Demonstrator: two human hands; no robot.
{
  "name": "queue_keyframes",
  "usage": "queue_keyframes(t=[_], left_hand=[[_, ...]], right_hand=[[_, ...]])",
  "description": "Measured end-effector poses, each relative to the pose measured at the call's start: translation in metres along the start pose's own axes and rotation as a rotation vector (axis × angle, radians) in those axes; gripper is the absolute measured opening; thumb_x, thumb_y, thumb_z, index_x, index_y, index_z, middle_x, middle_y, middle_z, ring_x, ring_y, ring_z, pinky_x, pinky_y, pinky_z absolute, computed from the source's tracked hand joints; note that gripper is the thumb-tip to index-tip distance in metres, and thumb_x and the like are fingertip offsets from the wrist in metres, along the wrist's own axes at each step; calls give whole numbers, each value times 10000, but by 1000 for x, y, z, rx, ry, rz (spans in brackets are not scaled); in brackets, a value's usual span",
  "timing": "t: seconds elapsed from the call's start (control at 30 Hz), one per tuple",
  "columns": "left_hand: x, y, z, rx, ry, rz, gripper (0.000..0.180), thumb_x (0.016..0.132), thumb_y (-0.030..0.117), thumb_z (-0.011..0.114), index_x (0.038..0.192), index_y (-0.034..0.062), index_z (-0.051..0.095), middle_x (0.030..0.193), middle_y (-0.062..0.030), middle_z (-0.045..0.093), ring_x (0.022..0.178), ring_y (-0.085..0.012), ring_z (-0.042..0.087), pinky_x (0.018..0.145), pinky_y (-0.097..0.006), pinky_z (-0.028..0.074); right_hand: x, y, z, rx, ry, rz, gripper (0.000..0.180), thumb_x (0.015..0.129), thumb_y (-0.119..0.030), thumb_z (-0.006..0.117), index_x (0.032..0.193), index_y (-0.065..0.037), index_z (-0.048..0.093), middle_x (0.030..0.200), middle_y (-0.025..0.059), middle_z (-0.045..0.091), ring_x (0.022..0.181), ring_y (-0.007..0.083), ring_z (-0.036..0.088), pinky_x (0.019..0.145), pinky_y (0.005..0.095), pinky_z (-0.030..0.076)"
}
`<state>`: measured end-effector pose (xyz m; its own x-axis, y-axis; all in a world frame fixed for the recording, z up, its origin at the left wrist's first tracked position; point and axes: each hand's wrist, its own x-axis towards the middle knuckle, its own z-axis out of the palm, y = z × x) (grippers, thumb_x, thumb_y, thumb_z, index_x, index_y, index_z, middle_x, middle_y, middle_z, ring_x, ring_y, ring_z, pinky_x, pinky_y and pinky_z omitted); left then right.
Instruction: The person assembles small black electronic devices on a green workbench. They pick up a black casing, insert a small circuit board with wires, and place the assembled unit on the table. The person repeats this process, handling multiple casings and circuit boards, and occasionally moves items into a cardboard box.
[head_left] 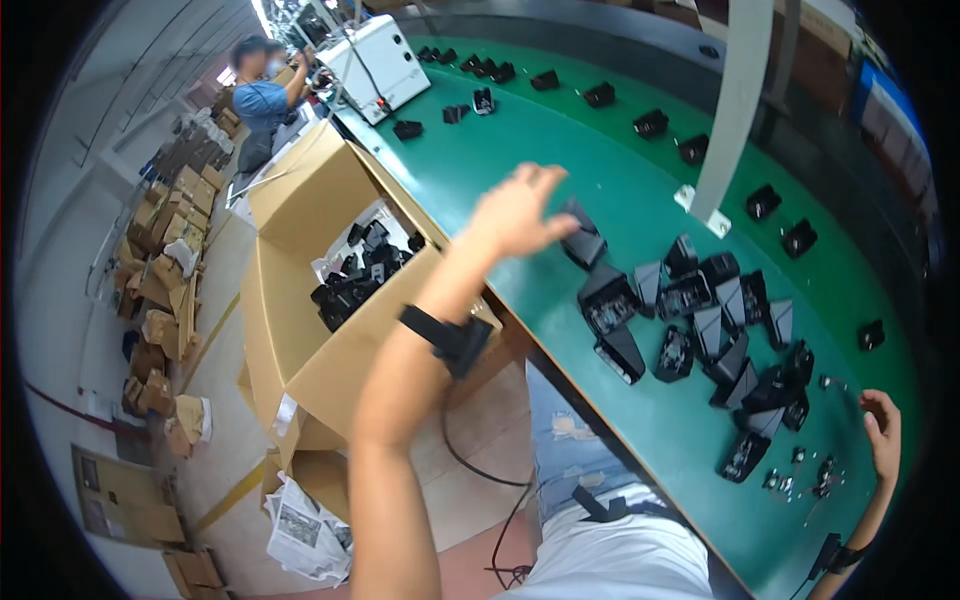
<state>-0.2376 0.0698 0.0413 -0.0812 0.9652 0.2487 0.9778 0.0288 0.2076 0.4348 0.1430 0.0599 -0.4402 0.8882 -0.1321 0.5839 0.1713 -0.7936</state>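
Fingers (548, 182) of the left hand (512, 215) spread empty, upper centre, near black cases (608, 300); right hand (884, 437), lower right, curls loosely open near metal parts (825, 478).

Factory assembly workshop, by look of it. Long green counter (560, 125) carrying many alike black housings (685, 296), small loose metal pieces (825, 475); more housings spaced along green strip (624, 112) beyond. Open carton (345, 380) of black parts (360, 275) alongside. White boxy machine (375, 65), co-worker (262, 105) farther up. Cardboard boxes (195, 190) heaped near wall (60, 290), yellow-lined floor (238, 420).
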Motion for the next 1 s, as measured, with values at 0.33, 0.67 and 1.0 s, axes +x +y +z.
queue_keyframes(t=[0.33, 0.67, 1.0], left_hand=[[33, -87, -180, 353, 208, -438, 668, 811, 417, 708, 1328, 30, 539, 1108, -234, 689, 1051, -332, 675, 926, -419, 519], [-32, 52, -13, -108, -44, 129, 663, 845, 513, 682, 1320, 75, 533, 1447, -257, 413, 1339, -469, 379, 1106, -531, 357], [-100, 142, 44, -244, 256, 55, 765, 826, 465, 726, 1426, 90, 435, 1543, -217, 282, 1436, -495, 194, 1147, -575, 247]], right_hand=[[-93, 87, -25, 99, 219, 194, 390, 973, -222, 571, 1292, 1, 545, 1161, 68, 597, 1068, 153, 554, 950, 288, 413], [-93, 142, -13, -219, 453, 48, 505, 940, -149, 573, 1414, -16, 460, 1482, 163, 435, 1392, 278, 386, 1157, 390, 258], [-88, 124, -12, -146, 426, 49, 356, 915, -140, 584, 1239, 8, 592, 1476, 156, 466, 1390, 289, 399, 1163, 397, 255]])
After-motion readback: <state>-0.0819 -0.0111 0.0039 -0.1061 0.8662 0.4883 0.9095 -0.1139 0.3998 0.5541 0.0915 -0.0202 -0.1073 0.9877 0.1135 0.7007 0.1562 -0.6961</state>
